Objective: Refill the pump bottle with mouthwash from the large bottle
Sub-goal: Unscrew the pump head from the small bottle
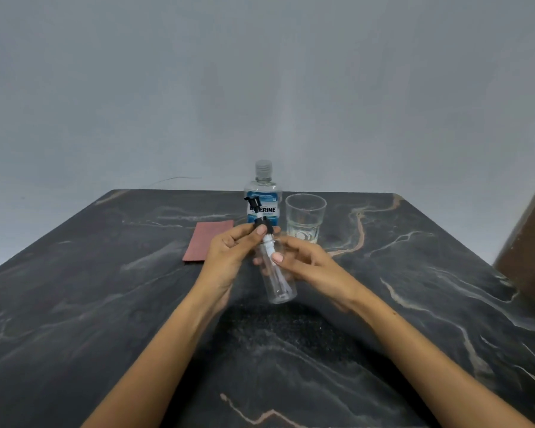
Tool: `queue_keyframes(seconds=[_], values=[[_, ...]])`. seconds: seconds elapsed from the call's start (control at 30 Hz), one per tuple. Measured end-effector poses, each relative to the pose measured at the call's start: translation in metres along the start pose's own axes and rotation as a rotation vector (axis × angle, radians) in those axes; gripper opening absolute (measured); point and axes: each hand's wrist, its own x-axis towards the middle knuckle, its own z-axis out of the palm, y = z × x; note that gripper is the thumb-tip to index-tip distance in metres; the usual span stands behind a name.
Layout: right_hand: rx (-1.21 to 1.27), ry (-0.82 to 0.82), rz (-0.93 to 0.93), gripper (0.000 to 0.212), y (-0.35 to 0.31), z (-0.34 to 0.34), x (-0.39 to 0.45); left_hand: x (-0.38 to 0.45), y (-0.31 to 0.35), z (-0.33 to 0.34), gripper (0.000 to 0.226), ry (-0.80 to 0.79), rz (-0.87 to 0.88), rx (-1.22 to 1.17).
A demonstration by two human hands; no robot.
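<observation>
A small clear pump bottle [278, 281] is held tilted above the table, its base toward me, and it looks empty. My right hand [303, 261] grips its body near the neck. My left hand [229, 248] pinches the black pump head [260, 222] at its collar; the white pump stem shows between the collar and the bottle's neck. Behind them stands the large mouthwash bottle [263, 193], upright, with a blue label, clear liquid inside and a grey cap on.
A clear drinking glass [305, 217] stands right of the large bottle. A reddish-brown cloth [206, 242] lies flat to the left. The dark marble table [414, 304] reaches a grey wall behind; a brown wooden panel [531, 242] stands at the right edge.
</observation>
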Motion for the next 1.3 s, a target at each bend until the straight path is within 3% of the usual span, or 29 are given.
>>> queue_keyframes(seconds=[0.17, 0.23, 0.37, 0.53, 0.7, 0.87, 1.07, 1.17, 1.23, 1.3], values=[[0.115, -0.145, 0.064, 0.036, 0.003, -0.004, -0.004, 0.001, 0.001, -0.002, 0.041, -0.128, -0.067, -0.08], [0.158, -0.159, 0.075, 0.037, 0.004, -0.004, -0.004, 0.0, 0.002, -0.001, 0.036, -0.105, -0.053, -0.063], [0.178, -0.1, 0.066, 0.037, 0.005, 0.002, -0.003, -0.001, 0.001, 0.002, 0.026, 0.04, -0.018, -0.037], [0.172, -0.049, 0.047, 0.037, 0.006, 0.007, -0.004, -0.003, 0.0, 0.004, 0.023, 0.103, -0.005, -0.041], [-0.07, 0.124, -0.046, 0.04, 0.007, 0.007, -0.003, -0.005, -0.001, 0.005, 0.029, 0.194, 0.077, -0.026], [0.013, 0.136, -0.049, 0.045, 0.007, -0.003, -0.006, -0.006, 0.004, 0.001, 0.041, 0.009, 0.048, -0.065], [0.125, 0.092, -0.019, 0.054, 0.004, -0.011, -0.007, -0.006, 0.007, -0.001, 0.042, 0.154, 0.094, -0.025], [0.098, 0.062, -0.011, 0.049, 0.005, -0.008, -0.006, -0.006, 0.008, 0.002, 0.058, 0.001, 0.034, -0.018], [0.091, 0.069, -0.011, 0.05, 0.005, -0.008, -0.006, -0.006, 0.009, 0.005, 0.053, -0.108, 0.027, -0.013], [0.089, 0.087, -0.012, 0.051, 0.005, -0.012, -0.007, -0.007, 0.01, 0.004, 0.047, -0.079, 0.049, -0.003]])
